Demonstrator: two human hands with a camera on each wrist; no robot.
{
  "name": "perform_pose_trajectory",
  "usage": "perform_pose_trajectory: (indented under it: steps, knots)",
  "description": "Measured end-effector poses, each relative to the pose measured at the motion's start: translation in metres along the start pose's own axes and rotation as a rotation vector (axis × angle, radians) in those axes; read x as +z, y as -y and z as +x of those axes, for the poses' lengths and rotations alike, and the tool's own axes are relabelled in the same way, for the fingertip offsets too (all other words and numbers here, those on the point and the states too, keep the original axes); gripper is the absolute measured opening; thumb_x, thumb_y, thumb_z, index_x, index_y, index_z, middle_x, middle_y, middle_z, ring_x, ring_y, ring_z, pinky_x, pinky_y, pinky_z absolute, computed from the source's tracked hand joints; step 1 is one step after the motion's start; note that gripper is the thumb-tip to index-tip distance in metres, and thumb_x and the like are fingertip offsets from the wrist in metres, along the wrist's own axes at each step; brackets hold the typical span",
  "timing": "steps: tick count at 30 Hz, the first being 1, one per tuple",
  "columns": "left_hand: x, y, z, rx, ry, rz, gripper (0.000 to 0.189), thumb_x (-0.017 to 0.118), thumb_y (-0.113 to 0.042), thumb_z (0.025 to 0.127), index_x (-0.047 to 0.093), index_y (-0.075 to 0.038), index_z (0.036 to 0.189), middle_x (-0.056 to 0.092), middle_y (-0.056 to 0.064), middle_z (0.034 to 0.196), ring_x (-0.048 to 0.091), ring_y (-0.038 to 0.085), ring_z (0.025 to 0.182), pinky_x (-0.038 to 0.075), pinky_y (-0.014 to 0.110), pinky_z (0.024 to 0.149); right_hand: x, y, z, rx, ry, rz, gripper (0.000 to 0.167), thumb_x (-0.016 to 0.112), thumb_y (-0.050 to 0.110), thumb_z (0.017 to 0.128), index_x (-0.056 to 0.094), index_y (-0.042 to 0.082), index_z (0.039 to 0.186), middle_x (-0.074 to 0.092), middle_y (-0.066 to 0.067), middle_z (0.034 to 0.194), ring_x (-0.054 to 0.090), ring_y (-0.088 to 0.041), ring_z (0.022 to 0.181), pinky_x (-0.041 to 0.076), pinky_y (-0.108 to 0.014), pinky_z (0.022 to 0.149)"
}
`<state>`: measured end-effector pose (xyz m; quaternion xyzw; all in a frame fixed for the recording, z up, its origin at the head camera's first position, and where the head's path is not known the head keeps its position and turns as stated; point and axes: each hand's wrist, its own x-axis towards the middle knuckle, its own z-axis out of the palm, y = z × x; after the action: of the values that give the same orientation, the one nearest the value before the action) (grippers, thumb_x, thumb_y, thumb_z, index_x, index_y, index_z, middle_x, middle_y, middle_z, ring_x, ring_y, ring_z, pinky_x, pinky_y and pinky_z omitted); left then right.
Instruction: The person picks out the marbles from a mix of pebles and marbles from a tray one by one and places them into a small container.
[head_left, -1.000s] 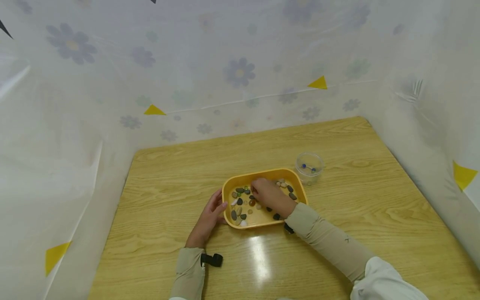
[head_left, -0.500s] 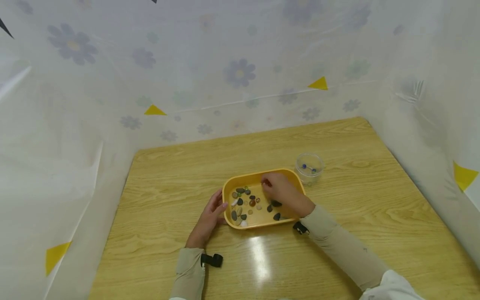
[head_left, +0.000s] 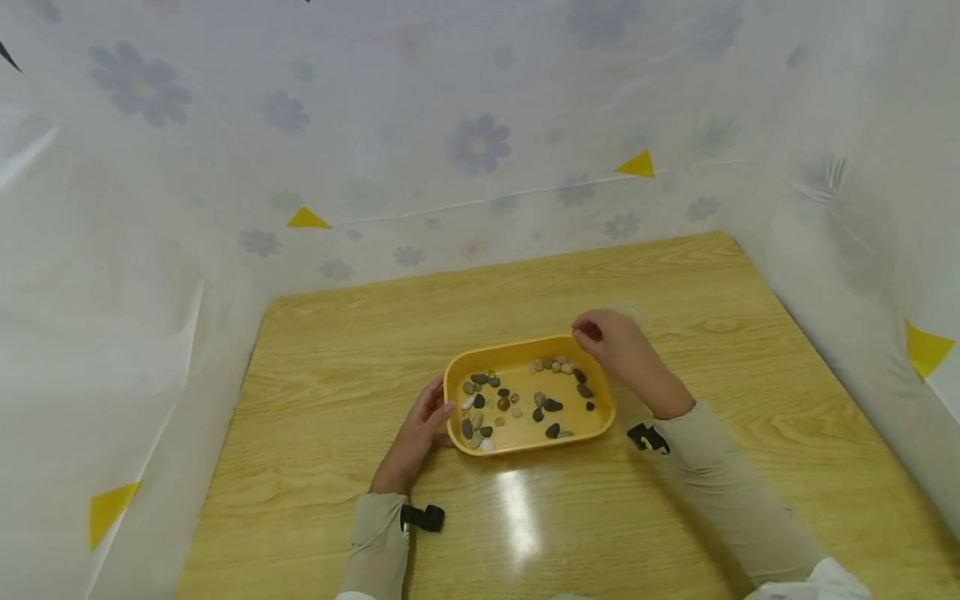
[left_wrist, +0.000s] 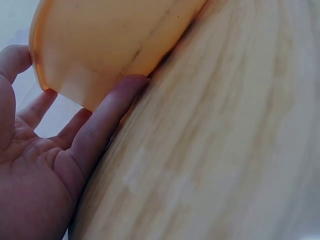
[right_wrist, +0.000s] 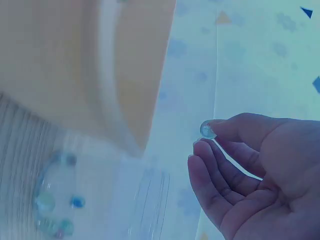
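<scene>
A yellow tray (head_left: 528, 448) with rounded corners stands on the table, with several pebbles (head_left: 552, 405) and glass marbles (head_left: 503, 403) spread inside. My left hand (head_left: 415, 433) holds its left end, thumb at the rim and the other fingers against the outer wall (left_wrist: 100, 45). Past the tray's far right corner is my right hand (head_left: 618, 346), raised, pinching a small clear marble (right_wrist: 207, 129) between thumb and fingertips. Behind that hand, mostly hidden in the head view, a clear round cup (head_left: 636, 313) holds several marbles, a blue marble (right_wrist: 77, 201) among them.
The wood-grain table (head_left: 360, 350) is enclosed by pale plastic sheeting (head_left: 390, 108) with a flower print and yellow triangles. Each wrist wears a black strap, such as the left strap (head_left: 423, 517).
My right hand has lifted out of the tray and moved right, over the corner near the cup, now covering most of it. My left hand has stayed at the tray's left end.
</scene>
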<state>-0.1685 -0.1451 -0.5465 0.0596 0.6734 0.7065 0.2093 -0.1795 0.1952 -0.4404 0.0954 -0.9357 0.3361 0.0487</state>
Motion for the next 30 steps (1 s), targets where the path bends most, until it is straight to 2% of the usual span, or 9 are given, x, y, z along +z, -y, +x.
perform_pose_trajectory:
  steps: [9, 13, 19, 23, 30]
  knots:
    - [0.001, 0.0, 0.001, 0.018, -0.001, -0.007, 0.048, 0.052, -0.025, 0.096, 0.037, -0.035, 0.14, 0.037, 0.0, 0.141, 0.044, 0.028, 0.12, 0.055, 0.046, 0.071, -0.022, -0.035, -0.001, 0.049, -0.12, -0.081, 0.018, 0.056, 0.011, 0.093, 0.064, -0.001, 0.105, 0.062, -0.015, 0.096, 0.058, -0.028, 0.085, 0.05, -0.044, 0.072]
    - [0.001, 0.0, 0.001, 0.023, 0.003, -0.01, 0.048, 0.052, -0.025, 0.096, 0.036, -0.033, 0.141, 0.037, 0.001, 0.141, 0.043, 0.029, 0.12, 0.055, 0.046, 0.071, -0.026, -0.044, 0.001, 0.087, -0.143, -0.099, 0.02, 0.053, 0.011, 0.094, 0.063, -0.002, 0.106, 0.061, -0.016, 0.096, 0.058, -0.029, 0.085, 0.051, -0.044, 0.07]
    - [0.001, 0.0, 0.001, 0.003, 0.008, -0.017, 0.049, 0.053, -0.025, 0.096, 0.035, -0.034, 0.141, 0.036, -0.001, 0.142, 0.042, 0.028, 0.122, 0.055, 0.045, 0.071, -0.025, -0.053, 0.004, 0.093, -0.16, -0.153, 0.021, 0.053, 0.01, 0.094, 0.062, -0.004, 0.106, 0.061, -0.02, 0.096, 0.057, -0.031, 0.085, 0.05, -0.045, 0.069]
    - [0.002, -0.008, -0.002, -0.012, 0.027, -0.022, 0.051, 0.051, -0.023, 0.097, 0.032, -0.031, 0.144, 0.032, 0.002, 0.145, 0.039, 0.029, 0.125, 0.054, 0.043, 0.074, -0.022, -0.055, 0.005, 0.099, -0.163, -0.177, 0.019, 0.054, 0.008, 0.093, 0.062, -0.005, 0.105, 0.06, -0.02, 0.096, 0.057, -0.033, 0.086, 0.05, -0.046, 0.07]
    - [0.006, -0.023, -0.01, 0.002, 0.055, -0.022, 0.052, 0.049, -0.019, 0.098, 0.028, -0.024, 0.146, 0.03, 0.008, 0.147, 0.037, 0.033, 0.126, 0.054, 0.045, 0.075, -0.021, -0.053, 0.006, 0.084, -0.189, -0.2, 0.016, 0.055, 0.006, 0.092, 0.063, -0.005, 0.101, 0.06, -0.02, 0.093, 0.055, -0.032, 0.084, 0.049, -0.045, 0.068]
